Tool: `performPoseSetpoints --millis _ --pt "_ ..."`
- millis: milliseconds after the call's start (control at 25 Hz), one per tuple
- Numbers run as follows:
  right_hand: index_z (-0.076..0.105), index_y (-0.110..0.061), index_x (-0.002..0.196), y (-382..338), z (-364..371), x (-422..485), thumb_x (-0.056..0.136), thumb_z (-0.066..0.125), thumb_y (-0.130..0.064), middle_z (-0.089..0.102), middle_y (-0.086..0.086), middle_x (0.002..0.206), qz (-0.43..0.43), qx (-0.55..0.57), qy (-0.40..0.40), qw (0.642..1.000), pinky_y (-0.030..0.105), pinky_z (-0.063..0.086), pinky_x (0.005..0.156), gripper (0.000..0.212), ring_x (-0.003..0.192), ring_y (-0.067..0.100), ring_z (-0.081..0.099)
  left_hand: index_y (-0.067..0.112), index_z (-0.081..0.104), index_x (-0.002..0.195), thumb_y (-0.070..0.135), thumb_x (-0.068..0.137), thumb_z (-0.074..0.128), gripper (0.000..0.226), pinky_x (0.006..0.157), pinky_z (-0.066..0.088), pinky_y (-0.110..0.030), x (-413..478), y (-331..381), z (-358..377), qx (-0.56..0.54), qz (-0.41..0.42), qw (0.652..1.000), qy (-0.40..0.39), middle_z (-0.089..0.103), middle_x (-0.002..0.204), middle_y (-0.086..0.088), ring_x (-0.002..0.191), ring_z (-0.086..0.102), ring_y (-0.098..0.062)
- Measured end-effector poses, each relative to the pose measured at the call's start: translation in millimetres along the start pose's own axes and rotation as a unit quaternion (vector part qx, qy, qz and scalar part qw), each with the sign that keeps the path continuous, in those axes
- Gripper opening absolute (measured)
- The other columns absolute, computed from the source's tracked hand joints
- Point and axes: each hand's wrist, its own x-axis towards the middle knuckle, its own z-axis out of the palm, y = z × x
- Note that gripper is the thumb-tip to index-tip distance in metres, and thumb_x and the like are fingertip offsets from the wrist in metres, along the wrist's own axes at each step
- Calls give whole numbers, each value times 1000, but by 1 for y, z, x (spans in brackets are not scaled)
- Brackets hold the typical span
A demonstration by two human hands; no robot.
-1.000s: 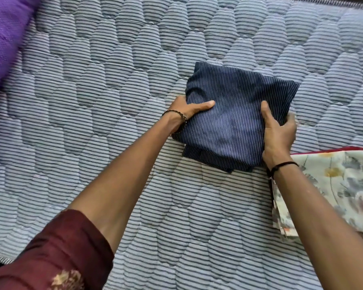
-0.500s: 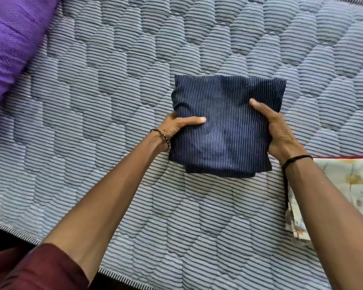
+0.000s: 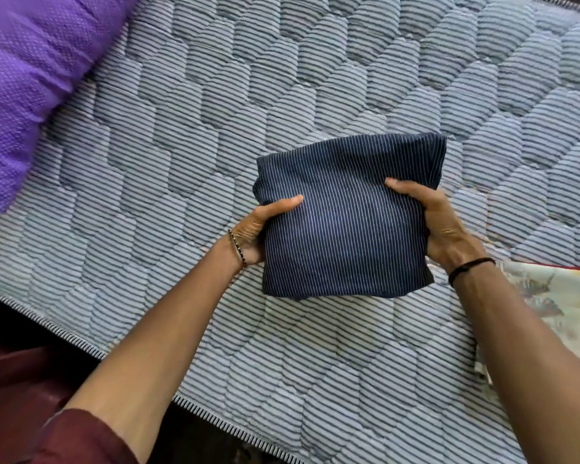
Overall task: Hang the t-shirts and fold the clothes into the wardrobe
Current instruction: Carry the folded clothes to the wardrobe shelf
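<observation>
A folded navy pinstriped garment (image 3: 345,226) is held up just above the striped quilted mattress (image 3: 168,169). My left hand (image 3: 262,229) grips its left edge, thumb lying across the top face and fingers underneath. Along the right edge my right hand (image 3: 439,222) grips the same way, thumb on top. Both wrists wear thin dark bands.
A purple dotted cloth (image 3: 27,78) lies bunched at the upper left of the mattress. A pale floral fabric with a red edge (image 3: 556,303) lies at the right, under my right forearm. The mattress's near edge (image 3: 91,351) runs diagonally at lower left, with dark floor beyond.
Both hands have closed on the folded garment's sides and lifted it off the mattress toward me. The view has shifted back, showing more of the bed edge.
</observation>
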Motion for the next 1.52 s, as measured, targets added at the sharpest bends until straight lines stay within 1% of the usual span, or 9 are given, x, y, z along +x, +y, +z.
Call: performPoseSetpoints --millis 200,320,440,600,760,1040,1200,1360,1520 --pt "75 -18 105 -2 32 -4 90 66 -22 75 2 107 27 16 -57 998 40 60 83 18 94 21 72 11 73 107 19 45 96 67 81 59 -44 -23 -3 -22 -24 17 1000 9 72 111 -11 98 71 -28" --pt "73 -15 108 -10 53 8 90 67 -28 75 3 105 55 1 -80 995 38 61 82 23 89 21 72 10 76 98 13 68 80 30 81 60 -43 -38 1 -36 -66 58 995 39 73 104 -9 91 72 -26" --pt "73 -15 111 -3 70 24 96 65 -37 77 4 106 86 -50 -88 991 35 62 78 28 90 21 74 9 68 102 18 90 63 15 79 58 -36 -38 4 -50 -24 42 990 132 72 96 -5 79 70 -21" --pt "72 -14 117 20 66 31 98 63 -37 76 5 115 118 -79 -82 986 35 60 83 31 103 24 73 11 70 103 15 90 63 15 91 55 -41 -38 -4 -64 -4 23 985 170 74 101 -7 91 70 -24" --pt "71 -17 123 34 64 27 95 64 -44 75 3 120 95 -106 -54 988 44 54 99 39 113 26 70 9 68 111 12 71 78 41 95 53 -45 -43 -16 -68 2 -17 991 130 73 111 -10 101 69 -28" --pt "68 -17 129 44 92 0 98 62 -41 75 1 121 42 -119 -37 991 45 53 101 40 110 22 72 5 68 105 9 75 68 30 90 55 -41 -79 -36 -62 -38 29 979 198 74 100 -8 89 69 -25" --pt "67 -20 133 52 121 -24 96 63 -51 72 1 128 65 -129 -86 986 49 51 105 49 117 24 69 6 68 103 -1 87 59 20 86 56 -40 -137 -56 -64 -89 70 969 221 75 99 -7 89 70 -24" --pt "67 -16 133 65 157 -53 94 66 -50 71 6 129 98 -143 -138 975 55 46 110 52 120 30 67 6 68 96 1 82 61 16 69 60 -33 -209 -87 -57 -142 99 945 278 77 87 -3 77 74 -20" --pt "68 -17 132 78 195 -92 92 69 -47 71 7 130 138 -166 -199 956 56 45 111 51 121 32 66 6 72 92 3 78 64 16 74 57 -38 -281 -127 -49 -226 118 917 307 75 94 -8 81 73 -24"
